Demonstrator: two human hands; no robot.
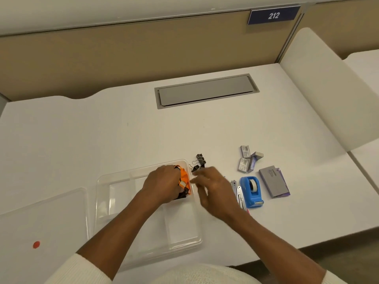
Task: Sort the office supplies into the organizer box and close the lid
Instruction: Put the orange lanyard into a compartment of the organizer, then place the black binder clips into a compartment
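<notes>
A clear plastic organizer box [106, 201] with inner compartments lies open on the white desk in front of me. My left hand [162, 184] is inside its far right compartment, closed around an orange and black item [184, 180]. My right hand [215, 187] hovers just right of the box with fingers spread and nothing in it. Black binder clips [198, 161] lie just beyond the box's far right corner. The clear lid [43, 218], with a red dot, rests flat to the left of the box.
Right of my right hand lie a metal stapler [238, 193], a blue tape dispenser [251, 190], a grey-purple box [273, 181] and several small staple boxes [247, 158]. A grey cable hatch [206, 91] is set in the desk farther back. A white divider [328, 95] rises at right.
</notes>
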